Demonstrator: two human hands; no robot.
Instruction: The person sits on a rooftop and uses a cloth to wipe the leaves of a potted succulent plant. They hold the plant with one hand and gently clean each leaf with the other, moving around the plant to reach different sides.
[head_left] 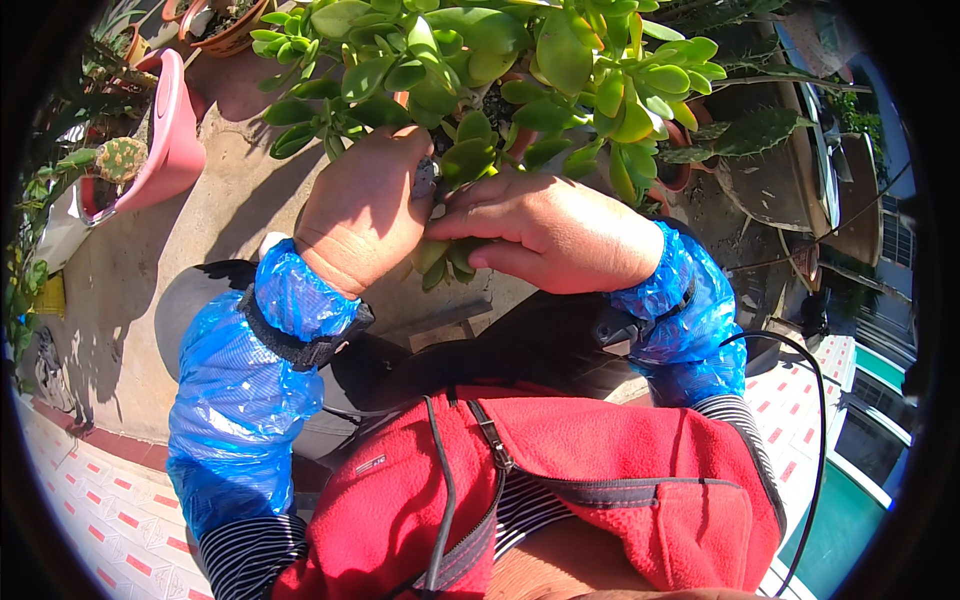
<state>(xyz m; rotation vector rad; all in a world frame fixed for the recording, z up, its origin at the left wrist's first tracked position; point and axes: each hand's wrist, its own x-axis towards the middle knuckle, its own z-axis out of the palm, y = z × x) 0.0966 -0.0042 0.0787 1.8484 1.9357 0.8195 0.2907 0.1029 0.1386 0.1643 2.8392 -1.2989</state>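
Note:
A large succulent [480,50] with thick green leaves fills the top middle. My left hand [365,205] is closed at its lower left edge. A small grey lumpy piece [424,180] shows beside the left thumb, but what the fingers hold is hidden. From the right, my right hand [550,228] reaches in with fingers bent together around a low succulent shoot [445,262], whose leaves stick out under the fingertips. Both hands meet close to each other below the plant's leaves. Blue plastic sleeves cover both forearms, each with a black strap.
At the left stands a pink pot [175,130] with a cactus [120,158] near it. Flat spiny cactus pads [750,135] reach out at the right. Terracotta pots [225,30] sit at the top left. A black cable [822,430] loops beside my right arm.

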